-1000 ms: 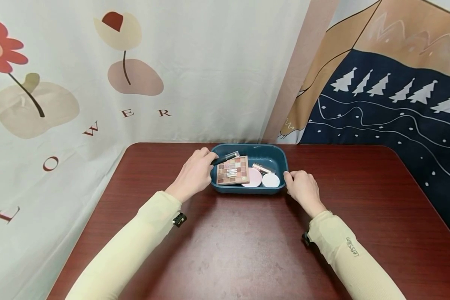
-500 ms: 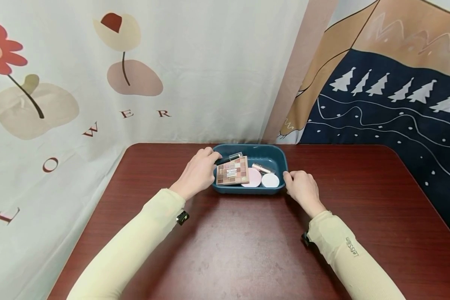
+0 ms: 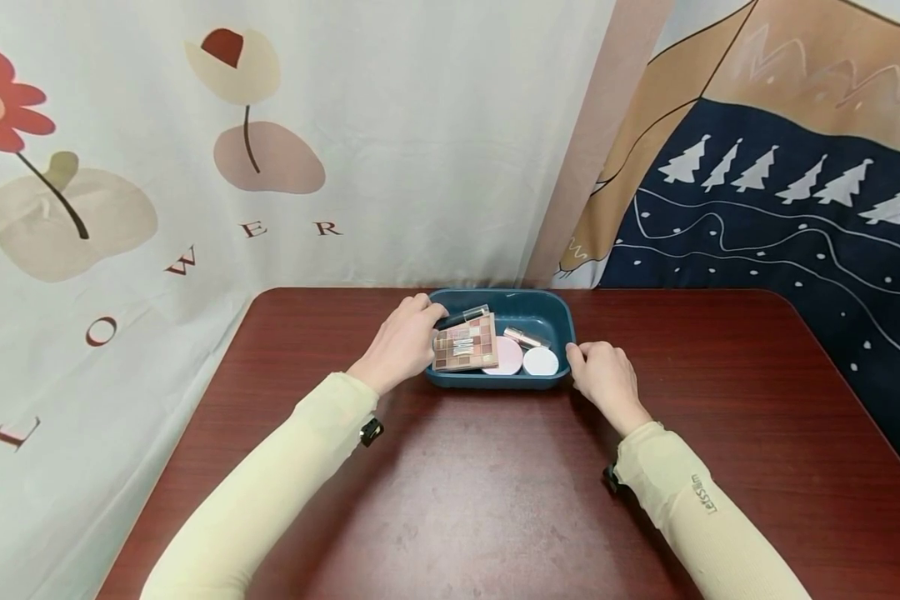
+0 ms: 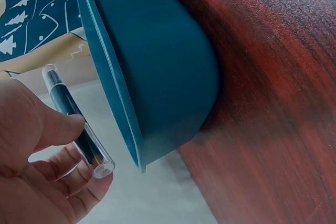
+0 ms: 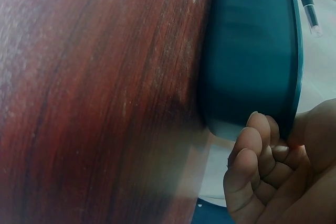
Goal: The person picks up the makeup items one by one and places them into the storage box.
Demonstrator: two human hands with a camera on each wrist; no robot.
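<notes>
My left hand [image 3: 401, 346] pinches a dark cosmetic pen [image 4: 65, 100] with clear ends between thumb and fingers. In the head view the pen slants over the left part of a dark teal plastic basin [image 3: 498, 382]. My right hand [image 3: 607, 379] grips the basin's right end, thumb at the rim and fingers curled against the outer wall in the right wrist view. Inside the basin lie an eyeshadow palette [image 3: 465, 343], a pink round compact [image 3: 507, 357], a white round compact [image 3: 542, 362] and a shiny rose-gold tube [image 3: 525, 337]. The palette partly covers the pink compact.
The basin stands near the far edge of a reddish-brown wooden table [image 3: 480, 500]. Behind it hangs a pale curtain [image 3: 435, 150] with flower prints. A navy and tan cloth [image 3: 765, 217] with white trees hangs at the right.
My left hand has shifted slightly right, bringing the pen further over the basin. The right hand keeps its place at the rim.
</notes>
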